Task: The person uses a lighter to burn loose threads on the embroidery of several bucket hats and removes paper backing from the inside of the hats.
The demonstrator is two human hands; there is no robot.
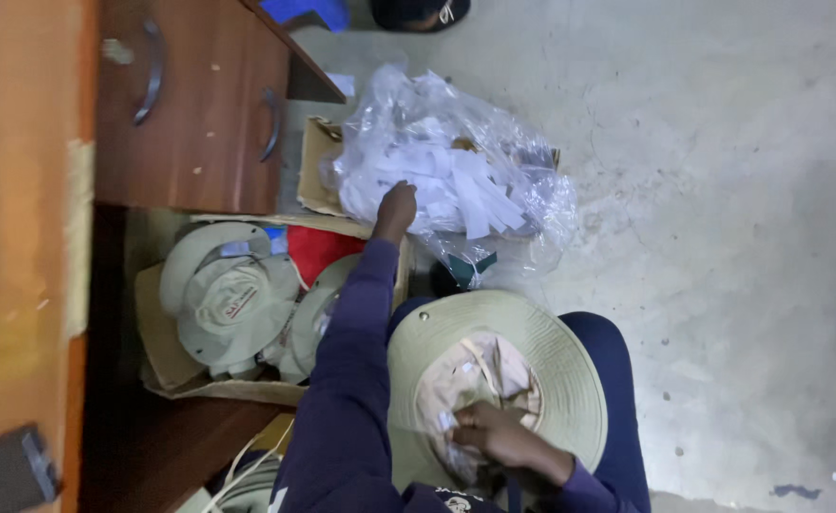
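Left sleeve (346,380): dark navy, long, soft knit like a sweatshirt, creased along its length and ending in a ribbed cuff at the wrist. Left hand (397,207) bare, no ring or watch visible.

Right sleeve (570,489): same dark navy cloth, cuff bunched at the wrist. Right hand (496,439) bare, no glove.

Chest of the sweatshirt (437,499): small white printed marking near the bottom edge of the view, partly cut off.

Trousers (613,380): deep blue, smooth cloth, a shade brighter than the sleeves, seen over the lap and thigh.
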